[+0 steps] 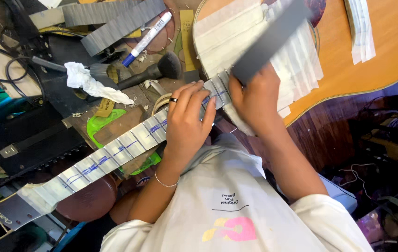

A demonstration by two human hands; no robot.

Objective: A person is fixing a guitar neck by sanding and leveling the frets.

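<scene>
Sanding frets: left hand [187,123] fingers pressed flat on taped neck [115,151], right hand [255,95] clamped round sanding block [269,39]; keep strokes flat, light.

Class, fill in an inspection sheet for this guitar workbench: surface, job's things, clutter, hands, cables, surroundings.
Surface: workbench dark, dusty, crowded.
Job's things: guitar neck masked with tape, blue marks on frets; guitar body taped; dark flat bar.
Clutter: marker, crumpled tissue, brush, green mat.
Hands: left hand rests on the neck; right hand grips the bar.
Cables: black cable at left.
Surroundings: cluttered floor at right.
</scene>
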